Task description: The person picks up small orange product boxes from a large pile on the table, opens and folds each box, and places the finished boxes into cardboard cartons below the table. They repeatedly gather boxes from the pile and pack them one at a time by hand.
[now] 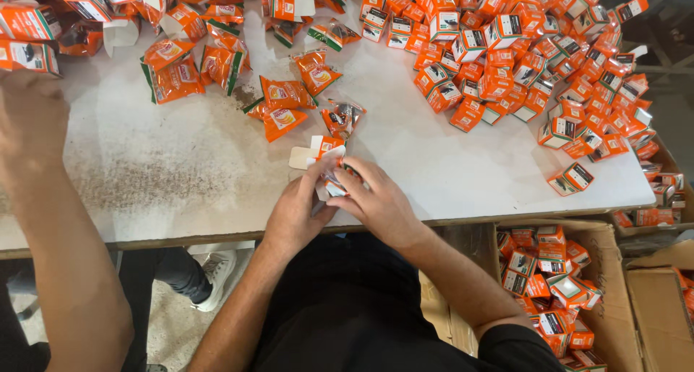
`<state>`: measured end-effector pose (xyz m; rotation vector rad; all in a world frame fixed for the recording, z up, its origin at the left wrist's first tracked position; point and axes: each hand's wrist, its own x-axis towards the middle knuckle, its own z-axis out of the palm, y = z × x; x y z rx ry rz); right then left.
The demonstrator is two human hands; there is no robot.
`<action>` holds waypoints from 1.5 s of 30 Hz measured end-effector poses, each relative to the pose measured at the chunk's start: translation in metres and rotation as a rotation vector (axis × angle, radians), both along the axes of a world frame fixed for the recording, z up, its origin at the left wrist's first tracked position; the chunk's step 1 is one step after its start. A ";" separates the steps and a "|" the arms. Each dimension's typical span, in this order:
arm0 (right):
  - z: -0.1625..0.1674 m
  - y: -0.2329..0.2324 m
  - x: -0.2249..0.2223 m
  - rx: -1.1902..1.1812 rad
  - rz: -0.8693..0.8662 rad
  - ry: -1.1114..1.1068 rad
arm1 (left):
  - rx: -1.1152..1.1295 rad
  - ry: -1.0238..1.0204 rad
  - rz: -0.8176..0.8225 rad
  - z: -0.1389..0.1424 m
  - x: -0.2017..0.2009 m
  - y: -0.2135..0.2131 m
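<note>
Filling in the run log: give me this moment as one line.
left hand: holds small orange box | right hand: on same box, at table edge | orange sachets ahead | box pile right | carton below

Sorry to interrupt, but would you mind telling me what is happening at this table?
A person's left hand and right hand together hold a small orange box with its flap open, at the near edge of the white table. Orange sachets lie loose just beyond. Closed boxes are heaped at the far right, and more fill a cardboard carton below. Another person's arm reaches in at the left.
</note>
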<state>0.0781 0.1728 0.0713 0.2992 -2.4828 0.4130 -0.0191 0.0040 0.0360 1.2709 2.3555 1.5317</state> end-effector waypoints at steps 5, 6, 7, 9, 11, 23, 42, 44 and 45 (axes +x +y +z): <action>0.004 0.006 0.008 0.114 -0.019 -0.030 | 0.131 0.267 -0.001 -0.002 0.004 0.001; 0.003 0.008 0.010 0.085 0.024 -0.041 | 0.117 0.272 0.007 -0.002 0.004 0.001; 0.002 0.011 0.011 0.056 0.066 -0.051 | 0.102 0.277 0.015 -0.002 0.004 0.001; -0.002 0.013 0.011 0.064 0.048 -0.011 | 0.092 0.280 0.007 0.000 0.003 0.000; -0.004 0.013 0.011 0.091 0.048 -0.007 | 0.091 0.273 -0.021 0.002 0.001 -0.001; -0.014 0.014 0.005 0.028 0.079 -0.086 | -0.032 0.285 0.046 0.008 0.010 0.001; -0.032 0.007 0.015 0.099 0.049 0.168 | 0.051 0.327 0.069 -0.006 0.011 0.000; -0.030 0.005 0.013 0.096 0.030 0.141 | 0.137 0.369 0.144 -0.009 0.015 -0.002; -0.029 0.005 0.012 0.083 0.028 0.128 | 0.163 0.399 0.165 -0.009 0.017 -0.004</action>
